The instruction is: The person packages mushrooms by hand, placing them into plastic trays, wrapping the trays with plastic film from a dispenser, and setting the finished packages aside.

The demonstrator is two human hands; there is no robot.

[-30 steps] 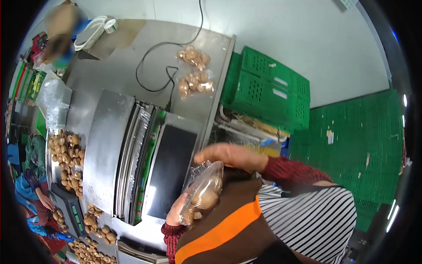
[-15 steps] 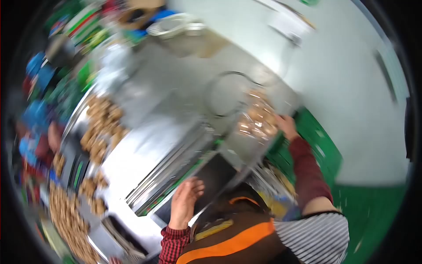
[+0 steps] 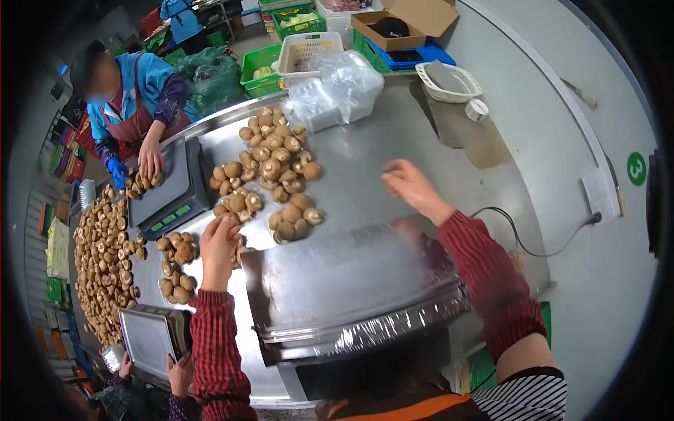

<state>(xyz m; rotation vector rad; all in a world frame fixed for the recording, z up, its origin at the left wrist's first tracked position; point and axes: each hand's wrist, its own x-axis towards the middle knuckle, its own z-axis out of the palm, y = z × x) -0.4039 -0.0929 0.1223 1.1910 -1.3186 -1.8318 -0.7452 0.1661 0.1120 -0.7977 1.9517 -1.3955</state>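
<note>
Near the front of the mushroom groups, my left hand (image 3: 219,251) is raised with its fingers drawn together. Brown-capped shiitake mushrooms (image 3: 286,223) lie just beyond it, and a few show right beside its palm; whether it grips any is hidden. My right hand (image 3: 414,188) is over the steel table (image 3: 351,168), fingers stretched to the left, nothing visible in them. Between my forearms stands a film wrapping machine (image 3: 351,288), with shiny clear film (image 3: 393,326) along its front edge.
A co-worker (image 3: 133,98) handles mushrooms by a dark scale (image 3: 168,189). Another person's hands hold a second scale (image 3: 151,340). A large mushroom heap (image 3: 102,266) lies at left. Clear plastic bags (image 3: 337,88), a white basket (image 3: 449,83) and a cable (image 3: 519,238) are also there.
My view has swung left. My right hand has let go of the film-wrapped mushroom pack and come over the table. My left hand has moved from the wrapping machine to the mushroom groups.
</note>
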